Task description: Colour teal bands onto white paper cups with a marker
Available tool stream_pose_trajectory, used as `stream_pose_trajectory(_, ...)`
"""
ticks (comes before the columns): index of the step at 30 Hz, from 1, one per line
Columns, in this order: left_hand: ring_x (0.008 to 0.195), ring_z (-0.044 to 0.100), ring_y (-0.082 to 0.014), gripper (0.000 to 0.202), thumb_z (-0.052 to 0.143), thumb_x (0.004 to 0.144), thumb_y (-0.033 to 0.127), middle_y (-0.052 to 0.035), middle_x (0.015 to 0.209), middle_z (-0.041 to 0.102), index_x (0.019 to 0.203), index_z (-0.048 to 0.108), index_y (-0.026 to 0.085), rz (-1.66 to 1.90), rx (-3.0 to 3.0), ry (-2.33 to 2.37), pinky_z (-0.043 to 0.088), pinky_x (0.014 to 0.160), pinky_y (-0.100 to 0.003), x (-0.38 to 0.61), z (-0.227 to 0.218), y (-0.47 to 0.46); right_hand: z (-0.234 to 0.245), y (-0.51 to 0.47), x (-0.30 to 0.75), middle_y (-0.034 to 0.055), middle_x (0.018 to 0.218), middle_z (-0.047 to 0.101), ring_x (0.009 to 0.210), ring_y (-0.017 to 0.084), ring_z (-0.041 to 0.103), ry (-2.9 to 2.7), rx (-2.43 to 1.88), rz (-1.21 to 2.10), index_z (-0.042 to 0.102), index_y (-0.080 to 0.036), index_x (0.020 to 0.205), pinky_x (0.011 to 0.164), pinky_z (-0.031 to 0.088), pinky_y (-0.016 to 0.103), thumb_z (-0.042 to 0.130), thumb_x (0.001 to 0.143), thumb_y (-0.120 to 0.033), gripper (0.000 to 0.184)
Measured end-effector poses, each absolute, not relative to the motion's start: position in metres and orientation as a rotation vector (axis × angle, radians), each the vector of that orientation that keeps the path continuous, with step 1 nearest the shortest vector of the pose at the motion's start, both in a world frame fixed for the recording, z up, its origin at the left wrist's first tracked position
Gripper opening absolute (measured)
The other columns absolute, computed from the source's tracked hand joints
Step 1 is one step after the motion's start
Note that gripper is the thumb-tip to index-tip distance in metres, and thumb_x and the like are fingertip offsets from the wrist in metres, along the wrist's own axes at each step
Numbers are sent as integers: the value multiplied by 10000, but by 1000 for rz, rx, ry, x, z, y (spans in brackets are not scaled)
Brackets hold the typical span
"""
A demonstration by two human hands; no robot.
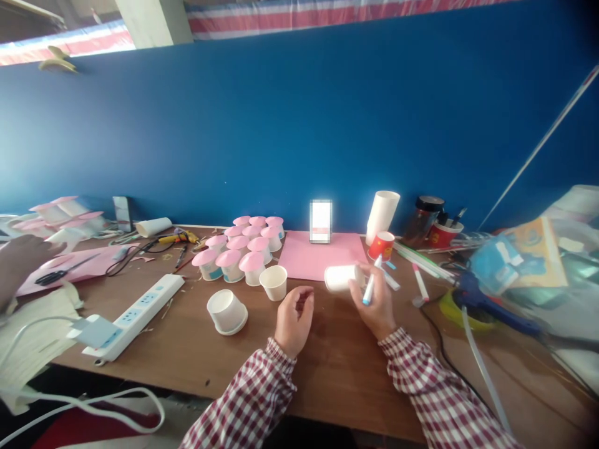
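Note:
My right hand (377, 302) has a white marker with a blue end (369, 289) tucked between its fingers. The thumb and fingertips of that hand are also at the end of a white paper cup (340, 279) tipped on its side. My left hand (294, 318) is loosely curled to the left of it, with nothing visible in its fingers. An upright paper cup (274, 284) is just beyond my left hand. Farther left, a white cup (226, 310) rests upside down. Behind them are rows of cups topped with pink paper discs (229, 257).
Pink paper (322, 262) lies at the back. A red cup (381, 245) and a tall cup stack (383, 212) stand right of it. A glue gun (491, 305) lies right, a power strip (140, 315) left. Another person's hand (25, 259) reaches in from the left, near scissors (58, 272).

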State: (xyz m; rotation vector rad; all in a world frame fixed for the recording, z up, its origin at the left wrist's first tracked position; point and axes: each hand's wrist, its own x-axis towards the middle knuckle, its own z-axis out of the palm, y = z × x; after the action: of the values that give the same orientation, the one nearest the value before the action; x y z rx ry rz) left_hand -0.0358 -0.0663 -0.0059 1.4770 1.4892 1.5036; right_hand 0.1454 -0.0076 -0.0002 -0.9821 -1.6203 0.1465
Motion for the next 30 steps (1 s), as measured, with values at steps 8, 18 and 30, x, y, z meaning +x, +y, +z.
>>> stream_pose_trajectory(8,817,614,-173,175,468,871,235,-74,903,661,933,621,176,1409,1705,1494,488,748,-301,-28,-11,-51,1,-11,139,120,1129,612,1059,257,591,-1631,-1001,107,513,-182,1156,932,486,449,599,837,-286,346)
stream_pose_trajectory(18,716,530,-142,293,344,939,367,-25,764,573,896,559,174,1504,1581,1408,435,707,-281,-9,-9,-23,0,-9,141,125,1151,600,1019,241,600,-1582,-1043,144,501,-187,1164,875,523,420,576,857,-297,334)
stream_pose_trajectory(30,694,554,-145,242,378,908,346,-22,756,558,874,547,175,1482,1324,1302,476,624,-267,-10,-21,-17,9,-11,141,124,1126,615,1022,255,608,-1645,-1037,100,502,-192,1168,875,522,440,559,867,-331,336)
